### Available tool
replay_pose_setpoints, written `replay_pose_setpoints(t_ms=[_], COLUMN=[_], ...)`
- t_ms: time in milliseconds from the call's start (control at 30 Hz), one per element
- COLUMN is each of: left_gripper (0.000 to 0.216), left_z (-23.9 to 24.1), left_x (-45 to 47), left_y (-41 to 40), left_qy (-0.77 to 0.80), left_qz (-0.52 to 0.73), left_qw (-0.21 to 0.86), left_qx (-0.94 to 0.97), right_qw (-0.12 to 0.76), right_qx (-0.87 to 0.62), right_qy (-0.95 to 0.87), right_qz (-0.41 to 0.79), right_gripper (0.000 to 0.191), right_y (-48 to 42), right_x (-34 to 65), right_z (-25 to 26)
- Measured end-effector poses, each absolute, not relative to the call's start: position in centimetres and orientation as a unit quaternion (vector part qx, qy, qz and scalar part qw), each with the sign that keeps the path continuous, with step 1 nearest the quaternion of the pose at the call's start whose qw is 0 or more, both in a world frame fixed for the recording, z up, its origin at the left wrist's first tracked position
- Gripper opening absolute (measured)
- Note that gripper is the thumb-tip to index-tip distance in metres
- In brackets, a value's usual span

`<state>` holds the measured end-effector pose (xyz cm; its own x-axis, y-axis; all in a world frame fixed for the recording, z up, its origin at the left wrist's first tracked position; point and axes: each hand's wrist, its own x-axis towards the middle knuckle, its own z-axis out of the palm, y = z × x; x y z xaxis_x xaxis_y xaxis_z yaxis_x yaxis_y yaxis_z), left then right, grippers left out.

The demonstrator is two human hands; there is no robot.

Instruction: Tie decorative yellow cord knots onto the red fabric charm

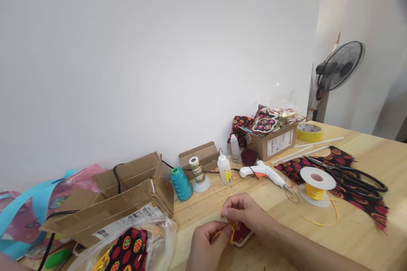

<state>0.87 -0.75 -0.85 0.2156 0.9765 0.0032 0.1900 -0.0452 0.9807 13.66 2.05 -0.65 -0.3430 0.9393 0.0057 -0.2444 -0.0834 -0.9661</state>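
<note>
My left hand (206, 245) and my right hand (244, 214) meet low in the middle of the wooden table (365, 228). Both pinch a thin yellow cord (226, 228) that loops between the fingers. Under the hands lies a small red patterned fabric piece (243, 234), partly hidden by the right hand. A spool of the same yellow cord (316, 185) stands to the right, its loose end trailing over the table.
A white glue gun (265, 173), two glue bottles (225, 169), a teal thread cone (181, 183), a ribbon spool (199, 173), black scissors (356, 175) on patterned cloth (365, 201), open cardboard boxes (121, 201), a box of patches (275, 135), yellow tape (310, 132), a fan (338, 67).
</note>
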Motion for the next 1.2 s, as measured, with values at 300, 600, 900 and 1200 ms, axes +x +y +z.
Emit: replay_pose_setpoints(t_ms=[300, 600, 900, 1200], left_gripper=[0.022, 0.019, 0.021, 0.023], left_z=[-0.65, -0.58, -0.74, -0.47], left_x=[0.59, 0.74, 0.24, 0.17], left_y=[-0.61, -0.72, -0.43, -0.53], left_qy=[0.468, 0.476, 0.495, 0.500], left_qz=[0.399, 0.410, 0.394, 0.385], left_qw=[0.491, 0.486, 0.466, 0.459], left_qx=[0.617, 0.607, 0.618, 0.625], right_qw=[0.453, 0.463, 0.486, 0.502], right_qx=[-0.337, -0.313, -0.273, -0.249], right_qy=[-0.496, -0.484, -0.461, -0.437], right_qz=[0.659, 0.674, 0.690, 0.703], right_gripper=[0.026, 0.022, 0.017, 0.015], right_y=[1.95, 1.97, 1.65, 1.83], right_x=[13.77, 13.72, 14.00, 14.05], right_z=[-0.53, -0.60, -0.29, -0.32])
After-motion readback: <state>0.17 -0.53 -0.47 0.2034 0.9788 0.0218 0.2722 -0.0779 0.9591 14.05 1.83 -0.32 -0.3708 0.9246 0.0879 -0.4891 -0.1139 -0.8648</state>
